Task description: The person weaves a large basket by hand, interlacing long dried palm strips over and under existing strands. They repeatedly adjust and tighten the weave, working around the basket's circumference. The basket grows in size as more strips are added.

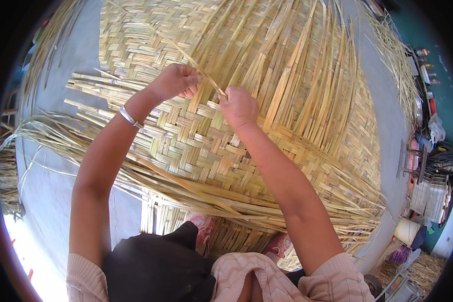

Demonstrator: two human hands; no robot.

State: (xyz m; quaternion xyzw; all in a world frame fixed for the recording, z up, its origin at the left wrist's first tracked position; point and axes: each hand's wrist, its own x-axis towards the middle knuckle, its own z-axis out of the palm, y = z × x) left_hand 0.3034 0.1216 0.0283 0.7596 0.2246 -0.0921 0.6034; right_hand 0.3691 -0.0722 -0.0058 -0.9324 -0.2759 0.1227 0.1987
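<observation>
A half-woven mat [136, 48] of pale yellow-green split strips spreads before me. In my right hand [240, 106], closed near the mat's middle, is the near end of a thin strip [186, 54] that slants away to the upper left. My left hand [178, 83], wearing a silver bangle on its wrist, is beside that strip with fingers curled and thumb against them. Whether its fingertips grip anything is hidden. Loose long strips [292, 70] fan out over the far part of the mat, beyond my right hand. Close below both hands lies the tight checkered weave [186, 136].
Unwoven strip ends [85, 83] stick out at the mat's left side. A bundle of long strips [226, 209] curves along its near edge, close to my feet. More loose strips [395, 65] lie at the far right. A small stool [415, 158] and household items stand along the right wall.
</observation>
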